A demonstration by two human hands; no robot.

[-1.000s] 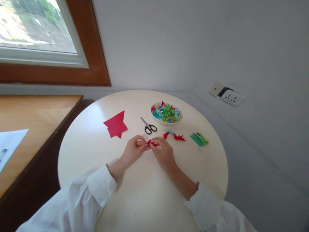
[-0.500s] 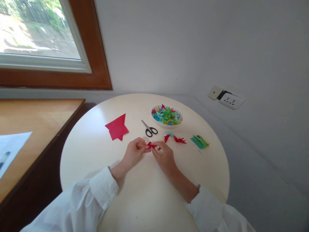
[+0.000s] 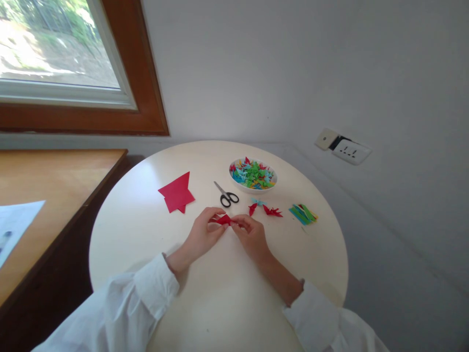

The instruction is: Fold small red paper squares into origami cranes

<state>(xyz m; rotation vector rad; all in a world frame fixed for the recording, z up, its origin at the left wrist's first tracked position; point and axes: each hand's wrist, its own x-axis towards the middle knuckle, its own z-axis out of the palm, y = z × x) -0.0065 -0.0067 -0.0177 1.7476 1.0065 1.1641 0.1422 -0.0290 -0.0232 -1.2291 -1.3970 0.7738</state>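
Note:
A small folded piece of red paper (image 3: 223, 219) is pinched between my left hand (image 3: 203, 233) and my right hand (image 3: 251, 235), just above the round cream table (image 3: 146, 244). Both hands have their fingertips closed on it. Black-handled scissors (image 3: 227, 194) lie just beyond my hands. Red paper sheets (image 3: 177, 193) lie to the left of the scissors. A white bowl (image 3: 253, 187) full of small coloured folded paper figures stands at the back. Two small red folded figures (image 3: 266, 210) and a light blue one (image 3: 258, 201) lie right of my hands.
A small stack of green, blue and yellow paper strips (image 3: 303, 213) lies near the table's right side. A wooden desk (image 3: 44, 195) with a white sheet (image 3: 14, 227) stands to the left under a window. A wall socket (image 3: 346, 148) sits on the right wall.
My fingers have shifted slightly on the red paper, which now shows as a flatter pointed shape between both hands. The view has shifted a little.

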